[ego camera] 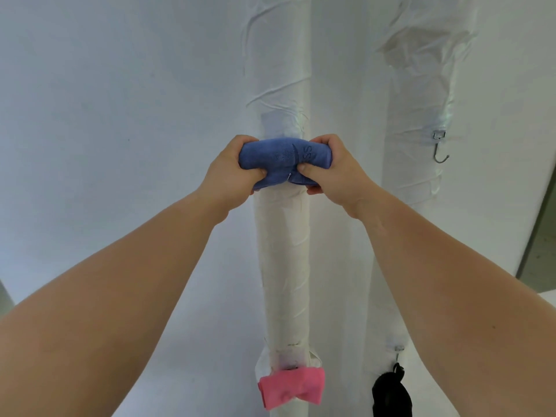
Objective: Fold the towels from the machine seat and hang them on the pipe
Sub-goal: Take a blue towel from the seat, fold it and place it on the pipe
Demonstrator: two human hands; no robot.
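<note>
We see both arms stretched forward and up, with the two hands meeting on a folded blue towel (284,159) held against a vertical white-wrapped pipe (282,251). The left hand (230,176) grips the towel's left end, fingers curled over the top and thumb pressed into the front. The right hand (334,173) grips the right end the same way, its thumb pushed into the cloth near the middle. The two thumbs nearly meet, and between them we can make out a small bit of metal (289,175), though we cannot tell what it is. The towel bends around the front of the pipe in a shallow arc, and dark lettering shows on its upper face.

Lower on the same pipe, a folded pink towel (291,389) hangs against the wrapping, well below the blue one. To the right stands a second wrapped pipe (421,85) with a metal hook (440,152) fixed to its side at about the height of our hands. Near the bottom of that pipe, a black object (391,395) hangs from another small fitting. A plain pale wall (120,115) fills the background on the left.
</note>
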